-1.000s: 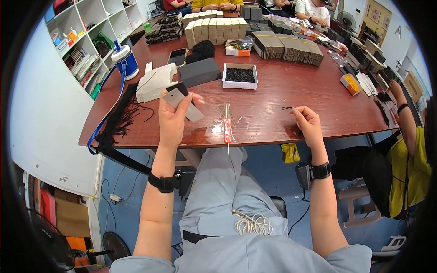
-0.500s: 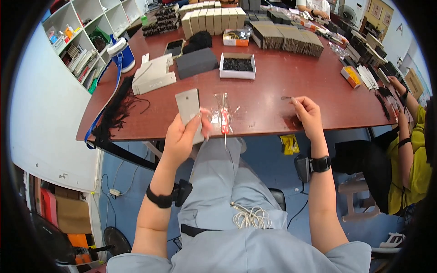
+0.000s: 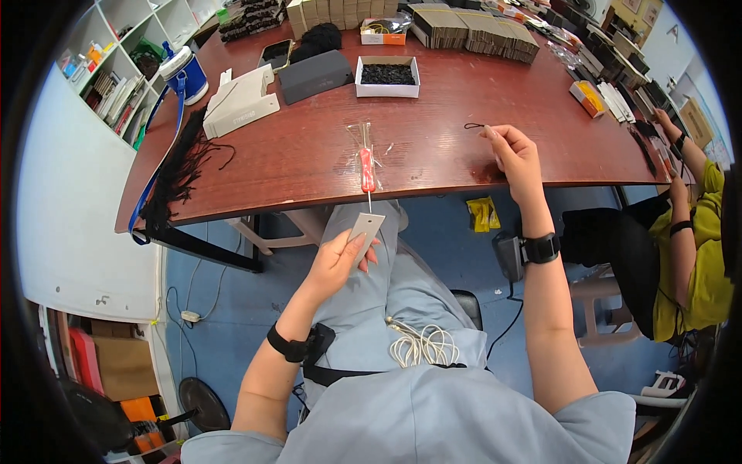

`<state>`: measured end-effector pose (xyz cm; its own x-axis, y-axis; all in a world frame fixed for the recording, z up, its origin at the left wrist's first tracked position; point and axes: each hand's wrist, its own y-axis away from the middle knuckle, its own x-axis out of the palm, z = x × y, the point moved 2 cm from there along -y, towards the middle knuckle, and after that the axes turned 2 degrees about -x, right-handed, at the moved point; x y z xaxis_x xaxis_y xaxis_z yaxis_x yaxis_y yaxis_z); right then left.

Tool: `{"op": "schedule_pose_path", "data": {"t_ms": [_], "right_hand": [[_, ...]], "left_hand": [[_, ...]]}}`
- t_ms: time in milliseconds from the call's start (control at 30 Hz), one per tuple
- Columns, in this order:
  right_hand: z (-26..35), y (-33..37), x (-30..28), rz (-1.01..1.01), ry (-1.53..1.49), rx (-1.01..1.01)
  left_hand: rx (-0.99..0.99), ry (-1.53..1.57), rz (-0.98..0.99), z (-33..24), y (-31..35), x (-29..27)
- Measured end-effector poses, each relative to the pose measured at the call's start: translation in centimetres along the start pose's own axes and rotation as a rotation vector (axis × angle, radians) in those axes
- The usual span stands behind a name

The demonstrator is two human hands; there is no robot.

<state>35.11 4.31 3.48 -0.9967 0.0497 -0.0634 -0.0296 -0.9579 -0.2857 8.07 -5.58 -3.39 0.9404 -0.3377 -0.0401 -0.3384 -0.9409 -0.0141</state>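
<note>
Just beyond the table's front edge, my left hand (image 3: 338, 263) grips a flat light-grey card piece (image 3: 366, 232) with a small hole near its top. A red-handled tool (image 3: 367, 172) lies at the table edge under clear tape, its thin metal shaft pointing toward me. The shaft's end meets the top of the card near the hole; whether it passes through, I cannot tell. Over the table's edge on the right, my right hand (image 3: 514, 158) pinches a small black cord loop (image 3: 474, 126) between thumb and fingertips, the loop sticking out to the left.
On the red-brown table (image 3: 286, 166) stand a white box of black pieces (image 3: 388, 91), a dark grey box (image 3: 315, 76) and flat grey cards (image 3: 242, 108). Black cords (image 3: 174, 182) hang over the left edge near a blue-white jug (image 3: 185, 75). A person in yellow (image 3: 696, 255) works at right.
My left hand has brought the card down and toward me, off the table, to the tool's shaft end. My right hand still holds the loop. The view has tilted down slightly.
</note>
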Motion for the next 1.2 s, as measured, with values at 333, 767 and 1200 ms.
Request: {"op": "schedule_pose_path", "data": {"t_ms": [333, 767, 1200], "right_hand": [[2.7, 8.1, 8.6, 0.504, 0.12, -0.197], [-2.1, 7.3, 8.5, 0.258, 0.06, -0.008], [-1.2, 7.4, 8.5, 0.492, -0.143, 0.361]], "left_hand": [[-0.014, 0.179, -0.005, 1.7, -2.2, -0.7], [-0.029, 0.117, -0.041, 1.5, -2.9, -1.0], [0.49, -0.708, -0.15, -0.3, 1.2, -1.0]]}}
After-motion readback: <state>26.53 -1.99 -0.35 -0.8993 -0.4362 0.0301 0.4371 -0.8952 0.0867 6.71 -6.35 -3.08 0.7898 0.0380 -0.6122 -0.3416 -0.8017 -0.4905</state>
